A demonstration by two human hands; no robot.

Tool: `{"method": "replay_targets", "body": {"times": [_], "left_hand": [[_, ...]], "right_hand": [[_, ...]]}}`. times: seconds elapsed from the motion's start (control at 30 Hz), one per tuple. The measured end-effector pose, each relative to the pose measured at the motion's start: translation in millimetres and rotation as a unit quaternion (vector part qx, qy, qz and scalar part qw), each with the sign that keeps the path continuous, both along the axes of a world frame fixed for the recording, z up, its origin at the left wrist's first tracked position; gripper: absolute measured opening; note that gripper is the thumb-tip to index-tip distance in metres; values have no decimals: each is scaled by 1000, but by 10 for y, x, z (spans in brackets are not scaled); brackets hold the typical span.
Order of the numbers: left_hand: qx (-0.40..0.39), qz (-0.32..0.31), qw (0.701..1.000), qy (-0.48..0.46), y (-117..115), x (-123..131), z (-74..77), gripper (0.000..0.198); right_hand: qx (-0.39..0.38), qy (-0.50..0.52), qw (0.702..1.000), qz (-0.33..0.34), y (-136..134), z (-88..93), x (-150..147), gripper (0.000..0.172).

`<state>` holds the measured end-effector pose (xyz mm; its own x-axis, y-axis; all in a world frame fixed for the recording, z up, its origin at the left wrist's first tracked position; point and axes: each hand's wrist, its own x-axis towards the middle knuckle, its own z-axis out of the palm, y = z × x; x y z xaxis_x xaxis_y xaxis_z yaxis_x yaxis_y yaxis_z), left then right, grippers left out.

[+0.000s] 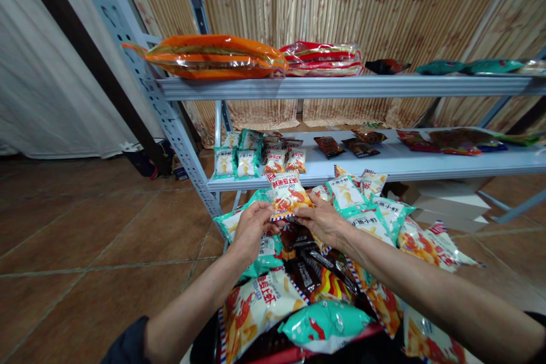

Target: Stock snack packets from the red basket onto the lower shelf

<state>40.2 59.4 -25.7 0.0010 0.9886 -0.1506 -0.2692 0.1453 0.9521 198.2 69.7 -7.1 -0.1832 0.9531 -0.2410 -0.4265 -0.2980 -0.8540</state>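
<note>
Left hand [251,227], right hand [322,220] pinch orange snack packet [286,194] by lower corners above heaped packets [298,296]; middle shelf [405,162] holds rows of small packets [256,160].

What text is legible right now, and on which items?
"鱿鱼爱上虾": orange-and-white packet, held by left hand and right hand.
"小鱼小虾": green pile packet.
"小鱼小虾": green shelf packet.
Dark packets, upper-shelf bags: too blurred to read.
</note>
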Motion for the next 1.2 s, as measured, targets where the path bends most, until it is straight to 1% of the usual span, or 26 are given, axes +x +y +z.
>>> {"method": "replay_targets", "body": {"times": [0.23, 0.43, 0.5, 0.63, 0.7, 0.9, 1.07, 1.2], "left_hand": [[7, -7, 1000, -17, 0, -25, 15, 22], [8, -16, 1000, 11, 36, -54, 23, 26], [12, -23, 999, 26, 66, -68, 17, 26], [11, -34, 998, 46, 142, -90, 32, 26], [9, -38, 998, 57, 184, -98, 61, 25], [12, -56, 994, 92, 340, -127, 173, 20], [0, -75, 993, 93, 509, -133, 209, 19], [-8, -86, 991, 105, 640, -105, 243, 15]], "right_hand": [[13, -3, 1000, 1, 42, -57, -21, 41], [7, 2, 1000, -3, 58, -31, -42, 49], [8, 3, 1000, 1, 74, -14, -37, 45], [-6, -11, 1000, 18, 130, 30, -4, 27], [-17, -26, 999, 29, 164, 63, 20, 21], [-23, -105, 993, 58, 303, 169, 81, 16], [-16, -152, 986, 69, 464, 234, 98, 10], [-26, -170, 982, 74, 597, 285, 109, 12]]}}
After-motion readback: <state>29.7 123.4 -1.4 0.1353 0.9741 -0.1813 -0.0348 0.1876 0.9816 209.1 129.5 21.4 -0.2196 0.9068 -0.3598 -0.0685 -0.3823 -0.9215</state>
